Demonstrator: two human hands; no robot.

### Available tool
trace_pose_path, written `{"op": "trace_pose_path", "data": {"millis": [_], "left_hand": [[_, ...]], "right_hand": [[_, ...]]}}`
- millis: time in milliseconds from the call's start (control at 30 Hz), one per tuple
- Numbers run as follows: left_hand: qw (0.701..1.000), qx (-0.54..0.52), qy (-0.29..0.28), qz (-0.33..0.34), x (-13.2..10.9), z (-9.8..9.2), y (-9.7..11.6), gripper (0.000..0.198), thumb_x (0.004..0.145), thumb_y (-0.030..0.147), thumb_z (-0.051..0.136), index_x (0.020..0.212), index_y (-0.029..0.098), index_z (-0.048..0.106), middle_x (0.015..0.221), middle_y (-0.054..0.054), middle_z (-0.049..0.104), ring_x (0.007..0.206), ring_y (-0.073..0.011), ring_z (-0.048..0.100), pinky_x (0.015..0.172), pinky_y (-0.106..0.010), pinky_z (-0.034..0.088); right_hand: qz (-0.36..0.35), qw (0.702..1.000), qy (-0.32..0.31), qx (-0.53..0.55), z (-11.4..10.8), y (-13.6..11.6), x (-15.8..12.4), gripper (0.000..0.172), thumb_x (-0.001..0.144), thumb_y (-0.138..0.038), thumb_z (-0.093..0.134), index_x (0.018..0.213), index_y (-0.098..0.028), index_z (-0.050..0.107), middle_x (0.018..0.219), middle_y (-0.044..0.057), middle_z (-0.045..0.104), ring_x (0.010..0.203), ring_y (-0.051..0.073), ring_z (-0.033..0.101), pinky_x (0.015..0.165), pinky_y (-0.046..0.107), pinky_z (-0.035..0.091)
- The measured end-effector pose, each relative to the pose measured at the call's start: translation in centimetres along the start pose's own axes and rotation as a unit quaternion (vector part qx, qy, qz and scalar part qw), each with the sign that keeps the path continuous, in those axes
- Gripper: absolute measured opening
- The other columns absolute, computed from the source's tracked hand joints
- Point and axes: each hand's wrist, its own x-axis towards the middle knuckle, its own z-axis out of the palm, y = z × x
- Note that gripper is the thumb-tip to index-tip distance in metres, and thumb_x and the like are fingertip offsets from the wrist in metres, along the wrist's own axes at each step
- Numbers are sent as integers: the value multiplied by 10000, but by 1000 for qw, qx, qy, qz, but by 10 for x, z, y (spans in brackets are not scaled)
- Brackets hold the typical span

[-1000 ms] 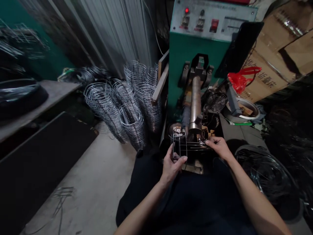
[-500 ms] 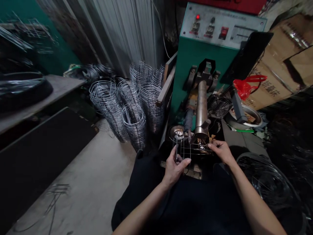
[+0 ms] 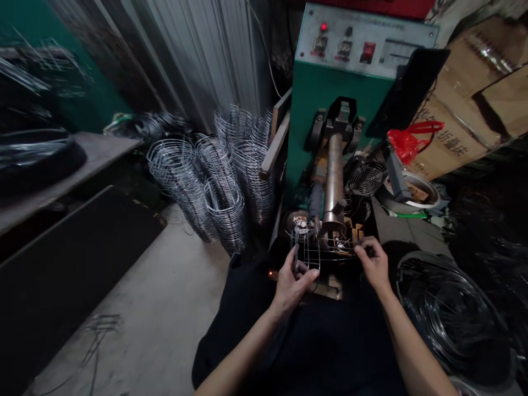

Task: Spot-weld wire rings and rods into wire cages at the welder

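Observation:
My left hand is closed on a small frame of thin bent metal wire, thumb on its near side. The frame sits just below the upright electrode tip and the thick metal cylinder of a green welding machine. Long thin wires run from it to the right under the cylinder. At their right end my right hand has its fingers curled, with thumb and forefinger pinched where a wire ends; the fingertips partly hide the contact.
Stacks of wire baskets stand on the floor at left. A round metal dish lies beside the electrode. At right are a bowl, a red plastic bag, a cardboard box and a tub of wire pieces.
My right hand has shifted slightly right and its fingers are more curled. My left hand keeps its hold on the wire frame. A small orange glow now shows left of it.

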Motion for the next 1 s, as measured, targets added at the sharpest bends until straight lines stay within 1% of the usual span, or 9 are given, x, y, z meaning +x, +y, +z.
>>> {"op": "trace_pose_path", "data": {"millis": [100, 200, 400, 567, 667, 800, 1000], "left_hand": [[1000, -16, -2, 22, -4, 2, 0, 974, 731, 416, 797, 1502, 145, 266, 632, 109, 484, 393, -41, 421, 379, -176, 398], [999, -17, 9, 42, -6, 2, -1, 934, 744, 423, 787, 1492, 138, 306, 585, 117, 462, 377, -43, 410, 369, -175, 395], [998, -16, 12, 55, 1, 1, 1, 925, 740, 424, 792, 1494, 151, 329, 590, 109, 482, 382, -41, 428, 381, -172, 415], [998, -20, 20, 52, 9, 1, 2, 961, 715, 425, 809, 1502, 157, 327, 575, 115, 468, 374, -41, 427, 381, -168, 406], [998, -20, 15, 55, 13, 1, 1, 962, 725, 430, 800, 1508, 160, 312, 574, 117, 465, 371, -40, 412, 376, -170, 402], [998, -17, 10, 61, 18, 2, 0, 947, 740, 429, 789, 1509, 168, 303, 587, 116, 466, 373, -39, 413, 365, -166, 383], [997, -10, 11, 70, 23, 5, 1, 931, 752, 429, 778, 1497, 129, 307, 576, 110, 477, 375, -54, 430, 360, -175, 373]], "right_hand": [[-29, 999, -34, 4, 4, -3, -13, 243, 928, -360, 611, 749, -206, 552, 868, 43, 551, 846, 224, 525, 783, 339, 398], [-37, 998, -51, -12, 10, -9, -15, 267, 927, -348, 619, 711, -206, 556, 885, 49, 560, 871, 235, 533, 795, 353, 397], [-65, 995, -33, -72, 22, -16, -7, 305, 904, -401, 656, 691, -215, 542, 836, 37, 568, 858, 244, 520, 798, 370, 385], [-68, 993, -33, -90, 26, -13, 1, 375, 902, -478, 646, 668, -218, 510, 820, 40, 556, 839, 247, 510, 772, 372, 384], [-63, 993, -34, -99, 28, -10, 5, 402, 899, -507, 643, 659, -217, 503, 815, 41, 552, 830, 246, 510, 768, 373, 384], [-59, 992, -36, -103, 28, -6, 10, 398, 891, -495, 663, 652, -215, 512, 784, 32, 535, 810, 238, 505, 764, 368, 376], [-62, 993, -36, -97, 28, -5, 14, 395, 887, -475, 671, 642, -215, 502, 784, 33, 534, 812, 239, 503, 756, 366, 377]]}}
